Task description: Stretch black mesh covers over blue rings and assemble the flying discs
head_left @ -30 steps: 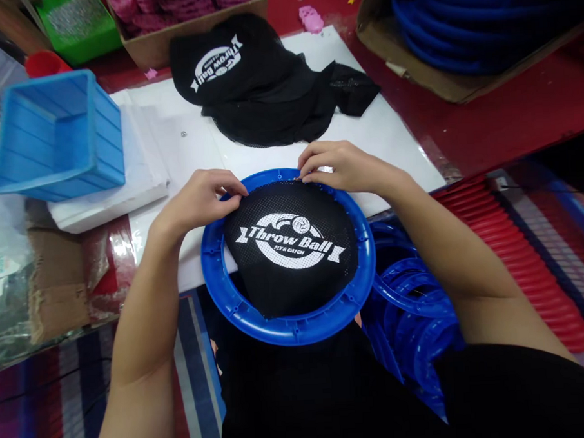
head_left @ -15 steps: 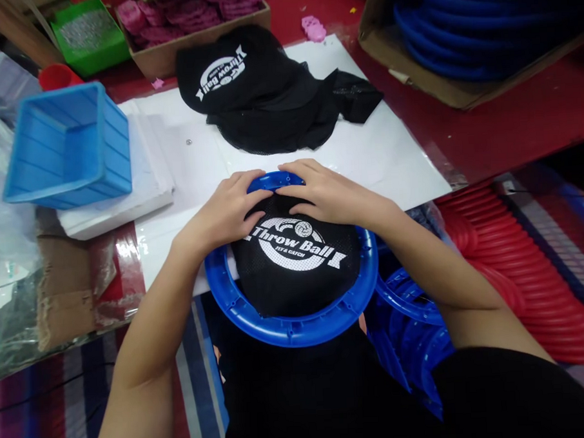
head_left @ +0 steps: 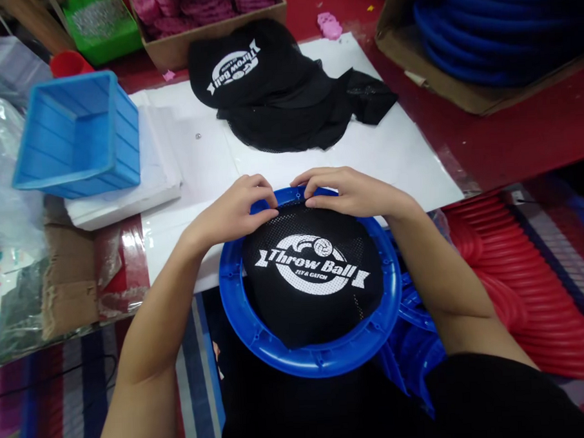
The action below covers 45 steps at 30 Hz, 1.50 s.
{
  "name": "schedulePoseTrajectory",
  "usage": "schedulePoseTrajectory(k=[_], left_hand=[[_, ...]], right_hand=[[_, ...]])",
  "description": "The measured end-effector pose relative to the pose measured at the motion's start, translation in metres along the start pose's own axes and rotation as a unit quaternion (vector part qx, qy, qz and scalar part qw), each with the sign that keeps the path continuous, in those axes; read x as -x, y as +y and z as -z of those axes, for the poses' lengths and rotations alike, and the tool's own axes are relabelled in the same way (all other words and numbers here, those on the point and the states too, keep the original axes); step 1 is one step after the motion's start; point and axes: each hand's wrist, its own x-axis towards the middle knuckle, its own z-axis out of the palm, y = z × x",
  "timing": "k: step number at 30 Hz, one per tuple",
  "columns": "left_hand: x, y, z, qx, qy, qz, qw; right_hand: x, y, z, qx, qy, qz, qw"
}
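Note:
A blue plastic ring [head_left: 258,336] rests on the table edge and my lap. A black mesh net [head_left: 314,276] printed "Throw Ball" lies across it. My left hand [head_left: 233,212] pinches the net's far edge against the ring's top rim. My right hand [head_left: 349,192] does the same just to the right, fingertips curled down onto the rim. The two hands sit close together at the ring's far side.
A pile of black nets [head_left: 277,90] lies farther back on the white sheet [head_left: 396,156]. A blue bin [head_left: 80,134] stands at the left. Boxes hold pink parts [head_left: 200,7] and blue rings [head_left: 496,29]. Red rings [head_left: 531,279] and more blue rings [head_left: 413,343] are stacked at my right.
Both hands slid along the ring's far rim from apart to close together at the top, pressing the net's edge. The view shifted slightly.

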Motion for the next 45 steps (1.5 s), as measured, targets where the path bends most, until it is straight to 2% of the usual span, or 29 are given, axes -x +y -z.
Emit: schedulePoseTrajectory(k=[8, 12, 16, 21, 25, 27, 29, 32, 35, 39, 45], left_hand=[[-0.007, -0.001, -0.004, 0.08, 0.041, 0.104, 0.991], [-0.012, 0.0, -0.008, 0.109, 0.057, 0.151, 0.981], [-0.016, -0.002, -0.009, 0.139, 0.04, 0.168, 0.975], [-0.017, -0.009, -0.007, 0.082, 0.042, 0.159, 0.983], [-0.015, -0.012, -0.003, 0.123, 0.011, 0.167, 0.978], [-0.013, -0.011, -0.001, 0.134, 0.01, 0.154, 0.979], [-0.01, -0.009, 0.0, 0.111, 0.025, 0.113, 0.987], [-0.006, -0.004, -0.002, 0.012, 0.046, 0.013, 0.999], [-0.004, 0.002, -0.006, -0.105, 0.021, -0.072, 0.992], [-0.003, 0.011, -0.008, -0.199, -0.014, -0.095, 0.975], [-0.004, 0.015, -0.012, -0.232, -0.026, -0.109, 0.966]], right_hand=[[0.0, 0.014, -0.014, -0.143, 0.073, -0.055, 0.985], [-0.002, 0.017, -0.015, -0.172, 0.076, -0.068, 0.98], [-0.004, 0.017, -0.011, -0.184, 0.062, -0.085, 0.977], [-0.008, 0.018, -0.008, -0.17, 0.043, -0.092, 0.98], [-0.011, 0.019, -0.01, -0.138, 0.045, -0.085, 0.986], [-0.01, 0.019, -0.011, -0.135, 0.047, -0.08, 0.987], [-0.009, 0.02, -0.013, -0.148, 0.056, -0.08, 0.984], [-0.005, 0.023, -0.015, -0.179, 0.075, -0.08, 0.978], [-0.002, 0.023, -0.014, -0.168, 0.062, -0.04, 0.983], [-0.001, 0.02, -0.012, -0.108, 0.039, 0.009, 0.993], [-0.003, 0.02, -0.014, -0.075, 0.047, 0.009, 0.996]])
